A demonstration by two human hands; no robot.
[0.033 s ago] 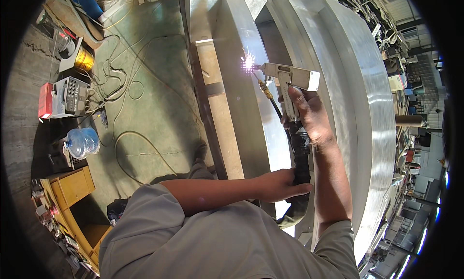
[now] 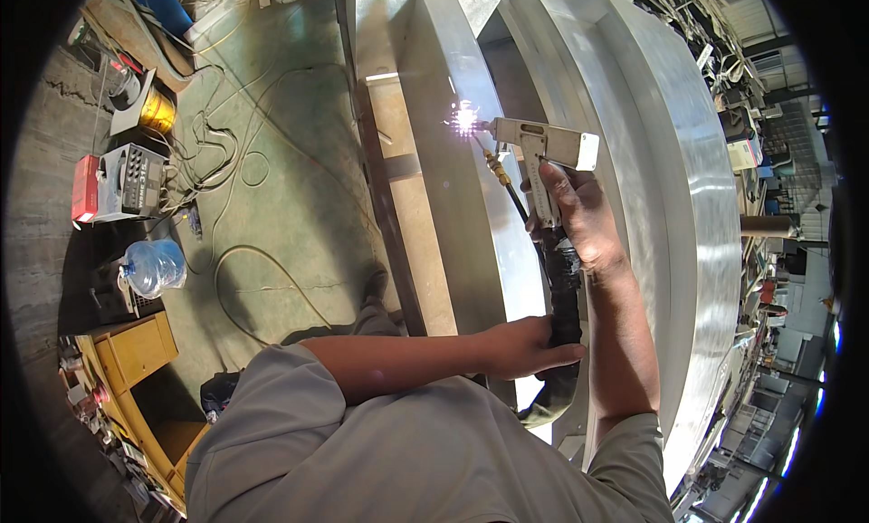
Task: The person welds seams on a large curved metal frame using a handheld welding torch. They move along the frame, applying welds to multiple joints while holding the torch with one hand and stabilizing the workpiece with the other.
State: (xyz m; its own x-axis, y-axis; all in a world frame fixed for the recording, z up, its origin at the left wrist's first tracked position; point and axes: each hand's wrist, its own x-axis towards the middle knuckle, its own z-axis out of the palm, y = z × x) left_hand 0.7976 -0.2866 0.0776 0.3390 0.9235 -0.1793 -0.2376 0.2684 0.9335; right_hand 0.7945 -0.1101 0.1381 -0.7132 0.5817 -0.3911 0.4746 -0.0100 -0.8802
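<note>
Welding gun (image 2: 543, 147) gripped in right hand (image 2: 579, 217), left hand (image 2: 520, 346) clasping hose (image 2: 563, 292); spark at steel panel (image 2: 453, 206) edge.

Beam (image 2: 453, 188): brushed metal, smooth, dull sheen. Curved panel (image 2: 688, 206): same metal, satin, faint grain. Torch (image 2: 543, 143): matt beige metal body, brass fitting, black rubbery hose (image 2: 566, 297). Floor (image 2: 290, 161): rough green-grey concrete, stained. Jug (image 2: 152, 266): clear blue glossy plastic. Cabinet (image 2: 131, 351): yellow wood, matt. Shirt (image 2: 407, 460): grey cloth.

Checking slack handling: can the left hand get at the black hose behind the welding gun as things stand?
Likely yes: the left hand already grips the black hose below the right hand, nothing between them.
</note>
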